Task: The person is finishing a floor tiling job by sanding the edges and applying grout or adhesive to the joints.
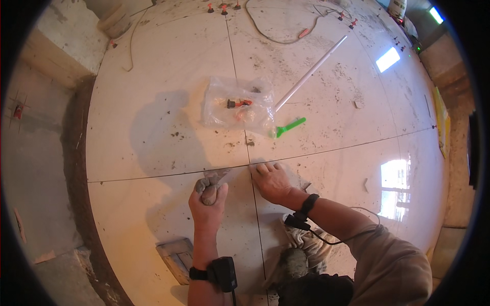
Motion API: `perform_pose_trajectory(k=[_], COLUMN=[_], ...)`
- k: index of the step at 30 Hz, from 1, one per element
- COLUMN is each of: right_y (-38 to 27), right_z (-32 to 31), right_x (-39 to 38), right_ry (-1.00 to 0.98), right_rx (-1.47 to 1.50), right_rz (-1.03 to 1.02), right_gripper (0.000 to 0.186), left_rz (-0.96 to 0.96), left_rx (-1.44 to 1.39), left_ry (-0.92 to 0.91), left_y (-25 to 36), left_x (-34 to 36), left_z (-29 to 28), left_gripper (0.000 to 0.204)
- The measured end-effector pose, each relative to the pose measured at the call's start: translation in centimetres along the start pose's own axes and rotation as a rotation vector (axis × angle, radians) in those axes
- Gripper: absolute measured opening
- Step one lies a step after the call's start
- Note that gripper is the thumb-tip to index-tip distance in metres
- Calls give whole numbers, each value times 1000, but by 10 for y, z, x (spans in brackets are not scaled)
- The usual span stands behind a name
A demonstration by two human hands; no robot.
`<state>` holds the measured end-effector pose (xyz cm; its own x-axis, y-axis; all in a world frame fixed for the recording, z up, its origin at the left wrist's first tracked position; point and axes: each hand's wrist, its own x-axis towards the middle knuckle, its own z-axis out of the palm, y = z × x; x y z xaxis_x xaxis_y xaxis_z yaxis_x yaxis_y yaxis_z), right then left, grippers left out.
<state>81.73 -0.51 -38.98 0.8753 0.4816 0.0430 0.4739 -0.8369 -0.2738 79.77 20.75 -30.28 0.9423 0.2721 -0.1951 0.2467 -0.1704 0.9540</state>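
Observation:
My left hand [206, 196] is closed around the rounded handle of a putty knife [218, 175]. Its thin, wide blade meets the dark joint between large pale floor tiles [194, 217]. Just right of where two joints cross, my right hand [273, 182] rests palm down on the tile, fingers slightly bent and apart, with nothing visible in them. Beyond both hands lies a clear plastic bag [214, 107] with a red-and-black tile leveling clip [239, 103] at it; whether the clip is inside or on top, I cannot tell. A green plastic wrench [291, 126] lies beside the bag.
A white rod [311, 73] slants away from the bag. Farther off are a cable [265, 35] and several red leveling clips [224, 9] along the joints. A wooden float-like board [176, 259] lies beside my left forearm. A ledge [79, 178] borders the tiles at left.

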Motion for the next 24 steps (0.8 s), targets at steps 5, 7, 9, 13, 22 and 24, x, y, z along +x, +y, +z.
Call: perform_pose_trajectory(k=[5,7,9,13,22,24], right_y=[-5,-4,-5,-9,-4,-4], right_z=[3,5,3,2,-1,-10], right_x=[2,2,1,3,8,12], right_ry=[-32,-32,-24,-41,-170,-189], right_rx=[-74,-90,-60,-81,-53,-73], right_rz=[14,17,1,8,58,-14], right_gripper=[48,48,47,48,43,44], left_rz=[11,-4,-23,-17,-64,-103], left_rx=[-27,-46,-63,-52,-22,-9], left_ry=[-5,-10,-16,-12,-54,-58], left_y=[-1,0,0,-5,6,9], left_x=[0,1,0,2,3,3], left_z=[0,0,-1,-3,-1,-4], left_gripper=[30,30,30,31,32,32])
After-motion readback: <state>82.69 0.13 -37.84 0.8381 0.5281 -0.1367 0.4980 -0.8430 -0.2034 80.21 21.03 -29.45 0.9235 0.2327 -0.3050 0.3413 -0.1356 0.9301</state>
